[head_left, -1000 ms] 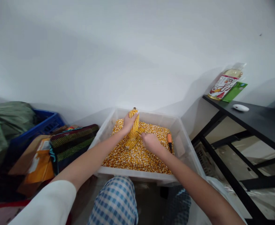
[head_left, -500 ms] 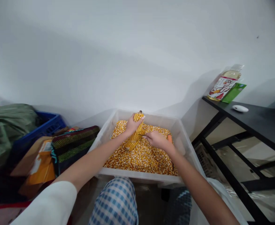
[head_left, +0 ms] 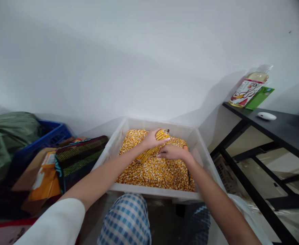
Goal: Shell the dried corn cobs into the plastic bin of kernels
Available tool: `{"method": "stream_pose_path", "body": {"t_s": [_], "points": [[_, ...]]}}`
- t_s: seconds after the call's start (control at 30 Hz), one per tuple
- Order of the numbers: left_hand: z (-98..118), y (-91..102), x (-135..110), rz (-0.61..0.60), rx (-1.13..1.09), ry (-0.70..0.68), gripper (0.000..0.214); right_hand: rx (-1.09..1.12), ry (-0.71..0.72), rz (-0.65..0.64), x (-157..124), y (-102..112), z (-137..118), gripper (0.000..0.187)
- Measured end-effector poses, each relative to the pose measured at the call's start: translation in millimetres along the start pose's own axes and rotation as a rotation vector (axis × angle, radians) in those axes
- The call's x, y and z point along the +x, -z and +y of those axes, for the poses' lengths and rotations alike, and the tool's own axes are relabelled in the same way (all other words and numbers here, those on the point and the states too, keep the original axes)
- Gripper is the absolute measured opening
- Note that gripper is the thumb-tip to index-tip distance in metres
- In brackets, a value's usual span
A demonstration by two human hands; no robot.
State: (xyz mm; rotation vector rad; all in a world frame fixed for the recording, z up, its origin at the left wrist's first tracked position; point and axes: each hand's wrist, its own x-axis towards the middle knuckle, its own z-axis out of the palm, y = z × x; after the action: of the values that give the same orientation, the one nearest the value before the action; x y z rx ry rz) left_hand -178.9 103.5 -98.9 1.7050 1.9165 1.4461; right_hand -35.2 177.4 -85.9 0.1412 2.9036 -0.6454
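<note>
Item: dried corn cob [head_left: 152,150], tilted low across loose kernels [head_left: 154,173] in a clear plastic tub [head_left: 154,193], clamped by the left grip [head_left: 153,139]. Right grip [head_left: 173,152]: flattened, fingertips reaching the cob, closure unclear. Orange-handled tool [head_left: 185,148]: just beside the right grip. Surroundings: black bench [head_left: 279,132] bearing a labelled bottle [head_left: 248,89] and white mouse [head_left: 266,116]; blue crate [head_left: 50,134]; white wall [head_left: 139,51].
</note>
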Motion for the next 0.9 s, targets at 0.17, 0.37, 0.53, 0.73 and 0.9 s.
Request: {"method": "stream_pose_path", "body": {"t_s": [0.17,0.37,0.53,0.73,0.9], "points": [[-17,14.1,12,0.215,-0.221,0.144,0.049,-0.045,-0.03,0.234,0,2,-5,0.026],[-39,23.4,18,0.426,-0.395,0.261,0.046,-0.17,-0.141,0.333,6,-6,-10,0.03],[-38,21.0,18,0.422,-0.353,0.232,0.046,-0.232,-0.177,0.326,11,-14,-16,0.032],[-22,15.9,13,0.33,-0.251,0.179,0.047,-0.133,-0.087,0.334,11,-12,-12,0.03],[-3,4.0,3,0.18,-0.01,0.065,0.049,0.065,-0.039,0.221,6,-7,0,0.035]]}}
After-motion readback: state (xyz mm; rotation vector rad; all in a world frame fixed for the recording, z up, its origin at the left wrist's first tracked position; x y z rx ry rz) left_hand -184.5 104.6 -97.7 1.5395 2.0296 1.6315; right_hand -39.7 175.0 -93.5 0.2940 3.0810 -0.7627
